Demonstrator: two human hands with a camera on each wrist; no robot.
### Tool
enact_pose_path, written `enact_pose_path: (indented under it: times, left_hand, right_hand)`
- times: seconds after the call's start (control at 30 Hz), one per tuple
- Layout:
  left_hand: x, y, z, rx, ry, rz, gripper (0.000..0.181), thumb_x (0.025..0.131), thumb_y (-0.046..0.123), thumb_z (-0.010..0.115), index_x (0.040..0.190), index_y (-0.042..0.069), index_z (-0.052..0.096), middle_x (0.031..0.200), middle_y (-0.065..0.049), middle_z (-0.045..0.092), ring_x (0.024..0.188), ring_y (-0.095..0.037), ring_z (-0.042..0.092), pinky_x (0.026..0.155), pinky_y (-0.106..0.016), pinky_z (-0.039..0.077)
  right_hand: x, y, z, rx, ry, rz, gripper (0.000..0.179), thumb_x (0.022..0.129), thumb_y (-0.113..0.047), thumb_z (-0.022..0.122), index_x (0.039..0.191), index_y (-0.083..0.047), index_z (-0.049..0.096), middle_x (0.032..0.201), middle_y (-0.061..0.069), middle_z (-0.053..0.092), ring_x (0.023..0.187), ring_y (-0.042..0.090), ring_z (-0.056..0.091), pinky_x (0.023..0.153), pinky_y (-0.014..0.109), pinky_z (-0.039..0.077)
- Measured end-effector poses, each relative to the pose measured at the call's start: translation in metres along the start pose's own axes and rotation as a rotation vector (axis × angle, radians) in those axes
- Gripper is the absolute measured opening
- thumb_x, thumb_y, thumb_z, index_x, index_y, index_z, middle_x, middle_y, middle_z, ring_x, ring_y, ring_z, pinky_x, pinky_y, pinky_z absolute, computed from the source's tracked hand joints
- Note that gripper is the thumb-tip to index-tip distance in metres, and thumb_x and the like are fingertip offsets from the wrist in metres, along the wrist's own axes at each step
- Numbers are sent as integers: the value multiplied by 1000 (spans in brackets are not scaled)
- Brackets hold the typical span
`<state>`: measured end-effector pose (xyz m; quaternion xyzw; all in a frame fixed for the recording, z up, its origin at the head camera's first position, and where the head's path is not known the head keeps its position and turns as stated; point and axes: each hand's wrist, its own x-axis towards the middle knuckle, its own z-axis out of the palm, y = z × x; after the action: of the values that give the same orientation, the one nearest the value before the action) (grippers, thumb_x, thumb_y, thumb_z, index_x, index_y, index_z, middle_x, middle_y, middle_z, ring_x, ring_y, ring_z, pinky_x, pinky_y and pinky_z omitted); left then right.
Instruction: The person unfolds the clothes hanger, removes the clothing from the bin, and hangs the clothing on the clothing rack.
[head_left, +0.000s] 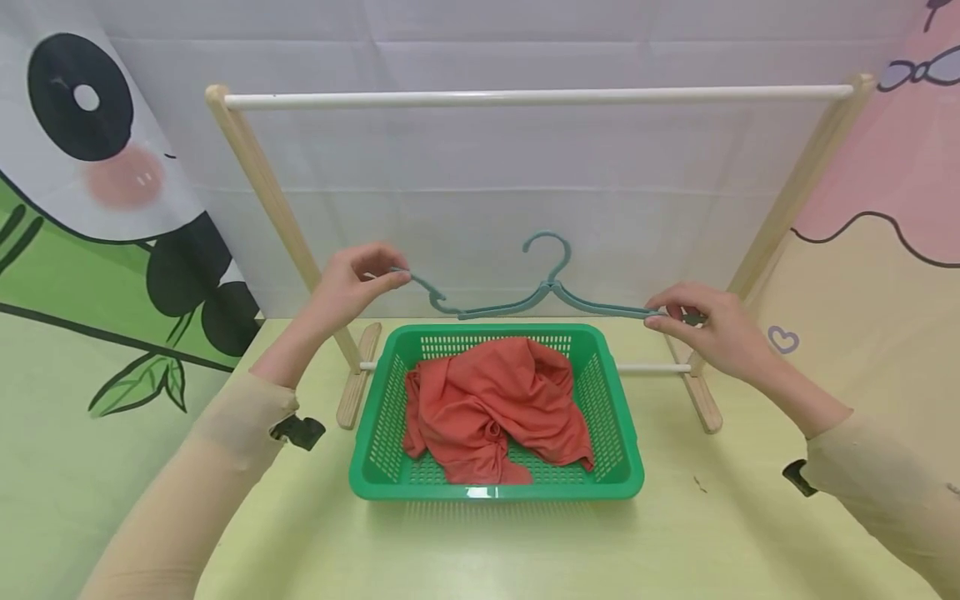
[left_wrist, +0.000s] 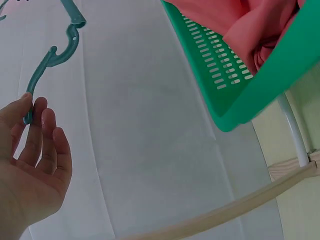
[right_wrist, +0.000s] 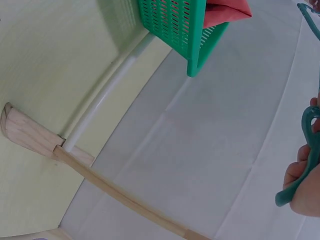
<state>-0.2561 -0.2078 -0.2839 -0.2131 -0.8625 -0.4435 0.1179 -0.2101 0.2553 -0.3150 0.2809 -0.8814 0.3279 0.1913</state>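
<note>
A teal plastic clothes hanger (head_left: 553, 287) is held up in the air between both hands, its hook upward, above the far rim of a green basket (head_left: 495, 492). My left hand (head_left: 356, 279) pinches the tip of its left end between thumb and fingers. That end has a curved notch and slopes down toward the hanger's middle, as the left wrist view shows on the hanger (left_wrist: 70, 50). At the opposite end, my right hand (head_left: 705, 321) grips the other arm. Crumpled red cloth (head_left: 495, 400) lies inside the basket, below the hanger.
Behind the basket stands a wooden rack with a white top rail (head_left: 540, 98). Its wooden feet (head_left: 702, 403) rest on the pale yellow table (head_left: 495, 558), one on each side of the basket. A light curtain (head_left: 465, 208) hangs behind, with cartoon-printed panels at both sides.
</note>
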Motion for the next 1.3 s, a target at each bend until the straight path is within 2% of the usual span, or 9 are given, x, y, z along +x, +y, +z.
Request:
enact_pose_path:
  times: [0.17, 0.3, 0.4, 0.57, 0.7, 0.8, 0.93, 1.1, 1.3]
  left_hand:
    - [-1, -7, -6, 76, -25, -10, 14, 93, 19, 70, 101, 7, 70, 90, 6, 70, 82, -3, 63, 74, -17, 52]
    - [-2, -7, -4, 184, -73, 13, 12, 92, 18, 71, 101, 9, 72, 99, -6, 69, 86, -12, 62, 82, -24, 54]
    - [0, -6, 3, 268, -88, 53, 11, 90, 18, 73, 100, 13, 76, 101, -7, 68, 90, -19, 59, 84, -32, 50]
    - [2, -3, 16, 434, -117, 131, 12, 86, 19, 77, 98, 18, 79, 91, -4, 66, 87, -23, 54, 75, -36, 40]
    - [3, -2, 22, 489, -150, 173, 12, 85, 20, 78, 97, 19, 80, 91, -4, 69, 87, -25, 58, 75, -38, 43]
    - [4, -3, 25, 464, -149, 194, 12, 85, 20, 78, 96, 16, 79, 91, -5, 70, 88, -26, 57, 76, -38, 44]
    - [4, -5, 26, 377, -143, 178, 11, 87, 17, 76, 97, 13, 78, 90, -5, 68, 86, -22, 54, 76, -35, 41]
    - [1, -8, 26, 271, -147, 108, 13, 89, 16, 74, 102, 13, 77, 95, -5, 67, 88, -19, 51, 78, -33, 41]
    - [-3, -14, 28, 92, -88, -14, 19, 93, 22, 70, 109, 14, 75, 106, -6, 66, 84, -22, 51, 74, -31, 43]
  right_hand:
    - [1, 0, -3, -13, 15, -22, 19, 83, -5, 77, 97, -18, 74, 74, -8, 51, 71, 2, 43, 62, 19, 35]
    - [2, 0, -2, -81, -12, -19, 17, 85, -12, 77, 98, -20, 74, 76, -9, 52, 71, 4, 42, 62, 19, 34]
    - [2, 0, 0, -109, -34, -16, 15, 86, -16, 77, 99, -21, 74, 77, -9, 52, 71, 5, 42, 62, 19, 33]
    - [4, 2, 7, -82, -32, -41, 16, 84, -12, 78, 98, -18, 74, 76, -9, 52, 71, 4, 42, 62, 19, 34]
    - [5, 1, 7, -66, -19, -49, 16, 84, -9, 77, 97, -17, 74, 75, -9, 51, 70, 3, 42, 62, 19, 34]
    - [5, 0, 6, -54, -18, -37, 15, 85, -10, 77, 97, -18, 73, 75, -8, 51, 69, 4, 41, 62, 19, 33]
    - [5, -1, 4, -42, -20, -18, 15, 86, -10, 76, 98, -19, 73, 75, -8, 51, 70, 4, 41, 62, 20, 33]
    - [5, -1, 5, -32, -13, -13, 14, 86, -10, 76, 98, -18, 73, 75, -7, 51, 70, 5, 41, 62, 20, 33]
    - [5, -2, 3, -7, 19, 13, 13, 87, -9, 74, 98, -16, 73, 74, -7, 49, 67, 6, 39, 59, 23, 32]
